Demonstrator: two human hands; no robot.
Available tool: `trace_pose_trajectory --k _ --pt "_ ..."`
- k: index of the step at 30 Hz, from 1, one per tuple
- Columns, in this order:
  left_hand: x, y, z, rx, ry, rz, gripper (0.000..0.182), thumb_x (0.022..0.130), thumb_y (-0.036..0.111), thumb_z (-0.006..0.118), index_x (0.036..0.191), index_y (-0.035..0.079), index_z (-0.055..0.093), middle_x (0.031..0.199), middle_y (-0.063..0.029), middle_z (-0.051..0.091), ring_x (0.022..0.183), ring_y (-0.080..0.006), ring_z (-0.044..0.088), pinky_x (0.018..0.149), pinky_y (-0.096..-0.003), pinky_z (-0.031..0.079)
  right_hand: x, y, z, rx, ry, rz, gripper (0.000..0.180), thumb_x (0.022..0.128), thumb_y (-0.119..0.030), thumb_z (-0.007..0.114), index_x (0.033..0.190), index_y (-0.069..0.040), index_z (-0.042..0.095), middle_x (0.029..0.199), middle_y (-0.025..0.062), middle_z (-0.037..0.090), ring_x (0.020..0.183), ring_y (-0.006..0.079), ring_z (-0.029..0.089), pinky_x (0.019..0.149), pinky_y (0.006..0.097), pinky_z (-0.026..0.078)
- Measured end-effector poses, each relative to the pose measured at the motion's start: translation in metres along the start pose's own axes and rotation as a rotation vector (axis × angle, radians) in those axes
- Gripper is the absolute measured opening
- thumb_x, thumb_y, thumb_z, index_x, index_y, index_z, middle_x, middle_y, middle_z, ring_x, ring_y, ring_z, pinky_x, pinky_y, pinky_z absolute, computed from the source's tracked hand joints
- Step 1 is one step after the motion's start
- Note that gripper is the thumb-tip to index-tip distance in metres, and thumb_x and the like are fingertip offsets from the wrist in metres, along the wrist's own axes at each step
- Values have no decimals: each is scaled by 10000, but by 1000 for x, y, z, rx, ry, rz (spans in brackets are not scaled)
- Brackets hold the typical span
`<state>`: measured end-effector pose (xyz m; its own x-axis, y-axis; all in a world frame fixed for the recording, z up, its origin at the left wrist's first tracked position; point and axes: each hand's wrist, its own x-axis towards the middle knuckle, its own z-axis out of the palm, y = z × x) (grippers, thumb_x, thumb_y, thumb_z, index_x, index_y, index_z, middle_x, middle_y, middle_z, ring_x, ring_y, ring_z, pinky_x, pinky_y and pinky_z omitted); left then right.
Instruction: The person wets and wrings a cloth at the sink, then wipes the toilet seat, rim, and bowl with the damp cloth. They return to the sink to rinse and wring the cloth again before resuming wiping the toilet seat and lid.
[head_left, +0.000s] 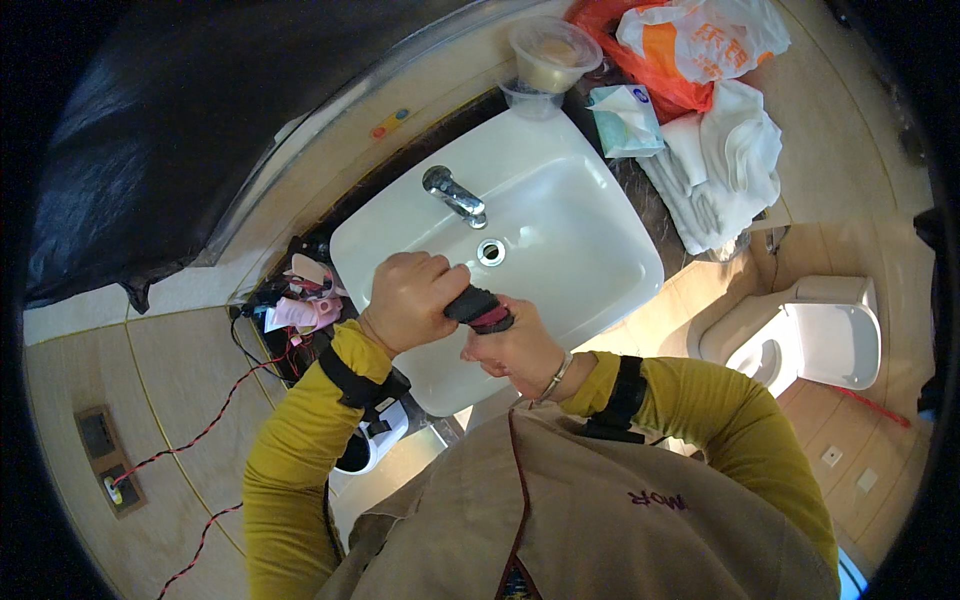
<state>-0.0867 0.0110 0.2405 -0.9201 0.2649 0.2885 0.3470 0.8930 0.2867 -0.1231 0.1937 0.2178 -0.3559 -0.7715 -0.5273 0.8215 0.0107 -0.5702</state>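
Observation:
Both hands are over the white washbasin (600, 217), gripping one bunched dark cloth (478, 309), black with a dark red band. My left hand (411, 296) closes around its left end. Around the other end are the fingers of my right hand (521, 346), with a bracelet (556, 377) at the wrist. Most of the cloth is hidden inside the fists, so its kind cannot be told. Just beyond the hands are the metal drain (491, 253) and the chrome faucet (454, 196). No running water shows at the spout.
Toiletries (304, 307) crowd the counter's left end. Beyond the basin's right corner stand plastic tubs (555, 56), a tissue box (626, 120), plastic bags (697, 41) and white towels (712, 172). A toilet (765, 345) is at right. Red-black cord (202, 431) crosses the left wall.

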Motion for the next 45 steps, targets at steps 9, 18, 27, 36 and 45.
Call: trace_pose_trajectory --k 9,18,27,36,45 --pt "-18 -1 18 -30 -100 25 486 647 150 725 1123 155 624 707 -62 520 577 -264 564 518 -388 454 14 13 -30 136 -143 301 283 687 55 701 839 -51 487 614 3 453 428 76 369 380 254 247" --pt "-57 26 51 -628 -72 -531 503 759 40 715 1243 83 581 854 -57 640 760 -263 642 657 -349 524 35 6 -67 -35 -209 302 732 724 87 670 1362 -121 378 735 33 515 524 105 448 445 250 348" --pt "-59 47 54 -1816 43 -1431 334 821 72 689 1119 29 545 712 -68 552 380 -142 448 337 -254 318 21 -1 -71 -689 -185 -441 767 843 -91 702 1475 -110 267 1080 83 612 845 135 608 768 296 514" --pt "-35 68 53 -2308 -9 -1035 302 908 223 571 1131 67 440 763 -52 514 448 -136 449 410 -264 340 35 -22 -54 33 -329 -596 607 949 -276 548 1469 -75 306 1363 201 482 1201 325 540 970 416 492" --pt "-15 78 53 -2492 -6 -1059 194 924 232 533 946 47 482 724 -69 526 443 -151 451 422 -279 346 34 -48 -39 -308 -341 -1025 378 760 65 725 1016 -75 484 1270 191 540 1154 266 571 938 359 499"
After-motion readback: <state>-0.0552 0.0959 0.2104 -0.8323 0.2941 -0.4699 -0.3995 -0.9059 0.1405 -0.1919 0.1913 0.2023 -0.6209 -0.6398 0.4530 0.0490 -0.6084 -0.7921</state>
